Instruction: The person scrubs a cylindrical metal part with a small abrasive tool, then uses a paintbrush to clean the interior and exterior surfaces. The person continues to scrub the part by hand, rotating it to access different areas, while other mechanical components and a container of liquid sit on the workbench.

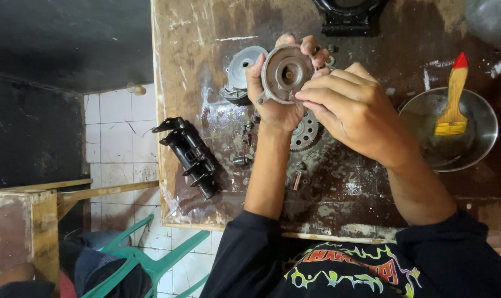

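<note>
While the black ribbed part (pixel 189 156) lies at 9 o'clock on the stained bench (pixel 371 193), a round metal cover (pixel 286 73) is held above bench centre. It is cupped from behind by the left hand (pixel 272 99); its rim is pinched by the right hand (pixel 352 107). A toothed gear (pixel 304 132) is half hidden beneath. At 3 o'clock a yellow brush (pixel 453 105) rests in a steel bowl (pixel 482 118). The black object (pixel 347 16) at 12 o'clock is cut off.

Round housing (pixel 286 73) held above workbench (pixel 371 204); toothed gear (pixel 304 132) lies beneath it, shaft assembly (pixel 191 154) to the left, bowl (pixel 471 149) with brush (pixel 453 102) to the right.
</note>
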